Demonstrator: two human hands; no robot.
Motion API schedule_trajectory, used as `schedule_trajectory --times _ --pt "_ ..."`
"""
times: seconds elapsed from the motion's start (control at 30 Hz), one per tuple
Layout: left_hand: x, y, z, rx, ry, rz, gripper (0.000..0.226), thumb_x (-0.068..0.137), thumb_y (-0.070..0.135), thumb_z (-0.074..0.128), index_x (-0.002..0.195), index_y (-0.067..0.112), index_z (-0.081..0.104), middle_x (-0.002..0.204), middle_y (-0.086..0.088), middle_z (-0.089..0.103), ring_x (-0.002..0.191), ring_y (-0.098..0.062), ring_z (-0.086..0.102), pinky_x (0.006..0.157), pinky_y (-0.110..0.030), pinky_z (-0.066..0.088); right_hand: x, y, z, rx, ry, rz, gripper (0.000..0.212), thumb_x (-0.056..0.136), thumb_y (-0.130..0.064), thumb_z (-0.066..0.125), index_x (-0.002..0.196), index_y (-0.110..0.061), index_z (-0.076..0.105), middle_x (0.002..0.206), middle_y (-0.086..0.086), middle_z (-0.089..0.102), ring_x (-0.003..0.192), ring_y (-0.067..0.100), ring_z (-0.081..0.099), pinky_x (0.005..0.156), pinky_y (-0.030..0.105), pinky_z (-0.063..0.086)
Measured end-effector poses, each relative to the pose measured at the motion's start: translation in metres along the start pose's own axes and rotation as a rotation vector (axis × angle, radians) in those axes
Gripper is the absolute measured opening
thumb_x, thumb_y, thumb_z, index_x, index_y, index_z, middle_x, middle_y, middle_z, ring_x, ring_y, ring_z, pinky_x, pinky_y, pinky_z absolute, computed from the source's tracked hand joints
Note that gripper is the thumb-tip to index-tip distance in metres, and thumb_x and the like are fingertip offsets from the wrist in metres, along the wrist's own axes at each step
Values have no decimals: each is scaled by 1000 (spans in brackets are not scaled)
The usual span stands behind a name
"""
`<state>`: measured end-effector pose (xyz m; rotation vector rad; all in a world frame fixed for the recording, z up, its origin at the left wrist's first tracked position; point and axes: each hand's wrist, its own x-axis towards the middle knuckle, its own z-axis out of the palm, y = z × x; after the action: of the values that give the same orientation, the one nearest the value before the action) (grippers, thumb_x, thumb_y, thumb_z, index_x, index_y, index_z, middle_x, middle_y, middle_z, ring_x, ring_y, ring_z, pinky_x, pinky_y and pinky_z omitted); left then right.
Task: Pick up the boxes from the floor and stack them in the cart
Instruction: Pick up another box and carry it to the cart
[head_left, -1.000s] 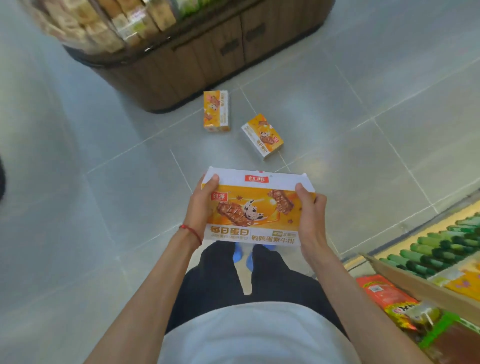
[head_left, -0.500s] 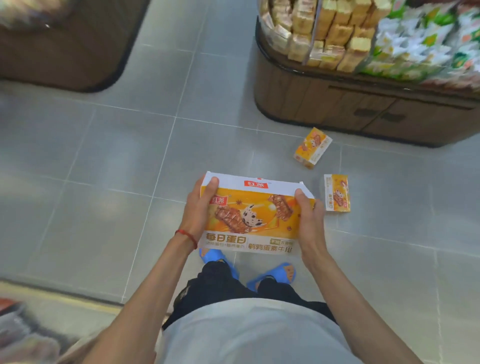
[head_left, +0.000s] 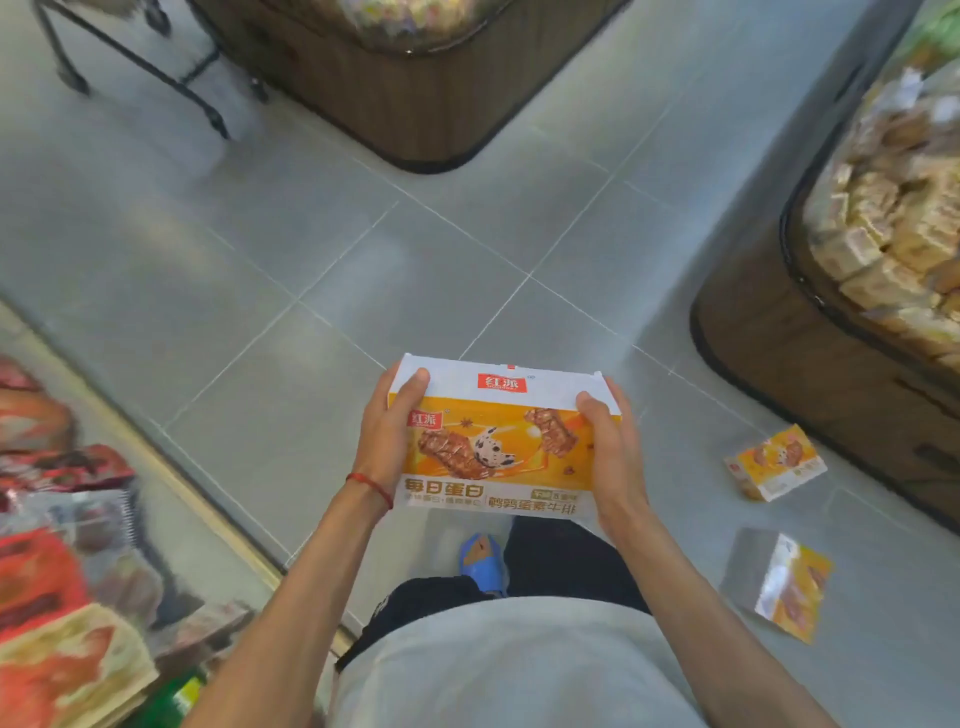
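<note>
The view has swung round. The farther floor box (head_left: 776, 462) and the nearer floor box (head_left: 789, 587) now sit off to the right on the floor (head_left: 363, 260), and a black wheeled frame (head_left: 135, 57), likely the cart, shows far up left. The orange box (head_left: 498, 441) rides level in front of the waist, its long axis side to side. The left grip (head_left: 384, 441) curls round one short end, the right grip (head_left: 613, 457) round the other. That frame lies ahead-left, nearer the left grip.
</note>
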<state>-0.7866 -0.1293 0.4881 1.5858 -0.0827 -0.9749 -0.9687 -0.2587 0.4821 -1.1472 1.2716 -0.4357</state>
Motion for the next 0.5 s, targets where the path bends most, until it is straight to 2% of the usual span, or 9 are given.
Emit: schedule_trajectory --times 0.07,0.23,0.3,0.37,0.43,0.5 --pt "19 12 -17 -41 64 9 40 100 37 55 135 21 51 109 -10 74 92 -25 75 70 -33 61 25 -15 29 -45 -56 -5 40 104 -41 53 143 -45 44 111 -9 76 94 15 77 84 42 62" --pt "80 55 -55 -76 232 45 39 101 27 54 138 29 44 113 -9 71 88 -24 76 66 -30 60 93 -65 109 -104 -220 -31 39 106 -30 51 141 -44 43 115 -15 70 90 5 75 63 18 56" --pt "104 74 -69 -81 293 61 38 101 26 53 138 30 44 115 -9 70 89 -24 76 66 -29 60 118 -88 141 -140 -293 -34 42 100 -37 54 139 -47 43 121 -15 68 94 8 75 65 18 56" --pt "121 90 -81 -86 350 68 38 102 27 52 138 33 43 116 -5 69 91 -22 75 66 -28 60 138 -107 169 -167 -363 -28 50 90 -44 53 139 -48 43 127 -11 66 101 13 74 70 24 59" --pt "139 107 -95 -101 405 90 40 102 28 52 140 36 41 118 -1 67 95 -21 74 68 -28 60 161 -128 198 -181 -435 -24 53 89 -40 53 141 -47 44 130 -6 66 106 18 73 74 30 61" --pt "158 121 -111 -123 459 95 39 101 27 52 138 38 42 120 -1 65 99 -24 73 70 -29 61 183 -146 230 -208 -493 -31 50 94 -31 54 141 -45 45 130 -4 65 104 20 74 72 28 60"
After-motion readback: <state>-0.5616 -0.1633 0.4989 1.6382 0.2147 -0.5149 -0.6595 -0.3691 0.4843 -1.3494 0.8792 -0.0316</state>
